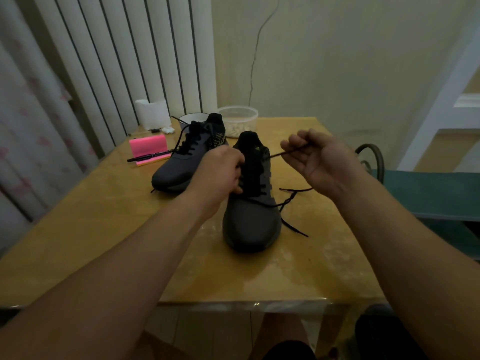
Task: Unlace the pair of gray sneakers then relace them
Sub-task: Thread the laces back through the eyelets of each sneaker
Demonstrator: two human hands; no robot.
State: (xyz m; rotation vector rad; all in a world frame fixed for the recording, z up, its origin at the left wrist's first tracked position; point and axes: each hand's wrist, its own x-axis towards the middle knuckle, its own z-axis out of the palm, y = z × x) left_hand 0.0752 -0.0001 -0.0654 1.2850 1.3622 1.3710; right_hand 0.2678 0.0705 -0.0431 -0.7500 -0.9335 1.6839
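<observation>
Unlacing near sneaker (252, 216): R hand (315, 162) pinches lace (279, 154) taut, L hand (220, 172) grips shoe at eyelets; next prob draw lace clear, then lower crossings

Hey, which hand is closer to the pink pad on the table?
Left. The left hand grips the near sneaker to the right of the pink pad; the right hand, pinching a lace, is farther right, beyond that sneaker.

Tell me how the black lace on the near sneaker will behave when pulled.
Likely floppy: the lace curls limply on the table. Probably light: the right hand pinches it taut. The near sneaker might slide on that glossy top; the left hand holds it.
</observation>
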